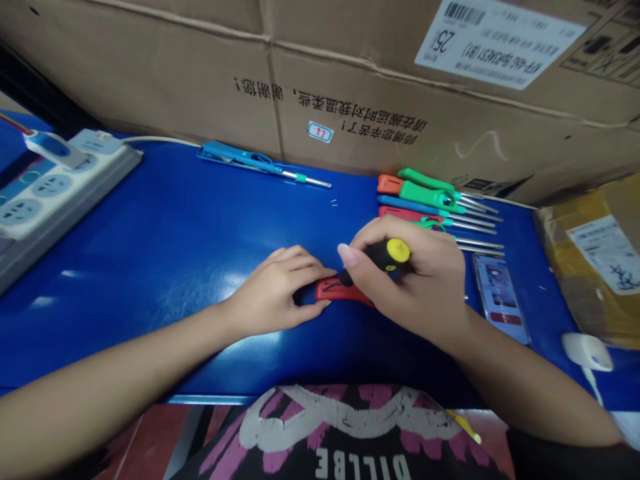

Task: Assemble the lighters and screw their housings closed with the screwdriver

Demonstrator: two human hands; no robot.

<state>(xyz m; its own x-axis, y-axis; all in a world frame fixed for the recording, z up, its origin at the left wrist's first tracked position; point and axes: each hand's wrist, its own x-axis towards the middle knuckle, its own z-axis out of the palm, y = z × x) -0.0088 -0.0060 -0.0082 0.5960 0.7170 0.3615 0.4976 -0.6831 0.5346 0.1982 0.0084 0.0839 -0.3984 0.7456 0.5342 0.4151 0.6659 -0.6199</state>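
Observation:
A red long-necked lighter point(345, 291) lies flat on the blue table. My left hand point(285, 287) pinches its left end between thumb and fingers. Closed around the black handle of a screwdriver point(383, 255) with a yellow end cap, my right hand point(415, 280) holds the tool tilted, its thin shaft reaching down to the lighter's slotted face. The lighter's right part is hidden under my right hand. A couple of tiny pale screws or pins point(334, 203) lie on the table beyond my hands.
Several red, green, orange and blue lighters point(425, 193) lie at the back right, and a blue lighter point(240, 157) at the back. A phone point(500, 297), a white charger point(587, 351), a power strip point(55, 180) and a large cardboard box point(200, 80) surround the work area.

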